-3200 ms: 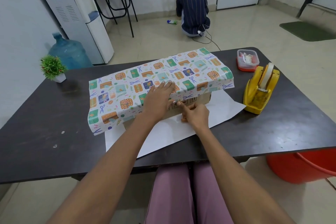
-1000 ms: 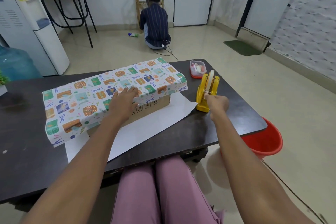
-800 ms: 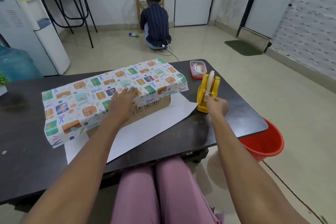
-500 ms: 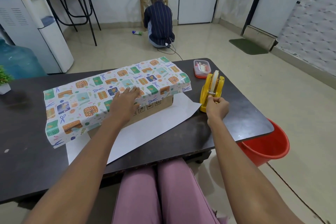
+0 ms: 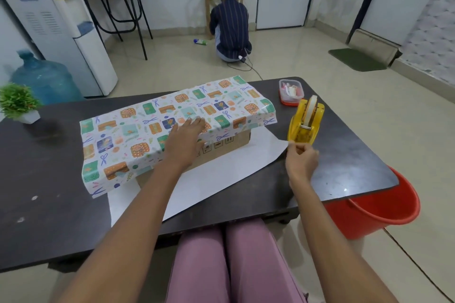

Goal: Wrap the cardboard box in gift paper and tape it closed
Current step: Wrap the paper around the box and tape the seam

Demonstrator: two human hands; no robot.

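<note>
Fingers (image 5: 197,122) flat atop gift paper (image 5: 138,130) — box (image 5: 221,149) beneath.

Soft, even indoor light fills my view. The dark matte tabletop (image 5: 349,155) shows a pale sheen at right. Wide-angle bending curves the edges; my forearms blur slightly.

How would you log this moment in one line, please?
left hand: flat on gift paper | right hand: pinching at tape dispenser | box: untaped

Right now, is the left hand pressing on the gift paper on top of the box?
Yes, the left hand lies flat on the gift paper folded over the box.
</note>
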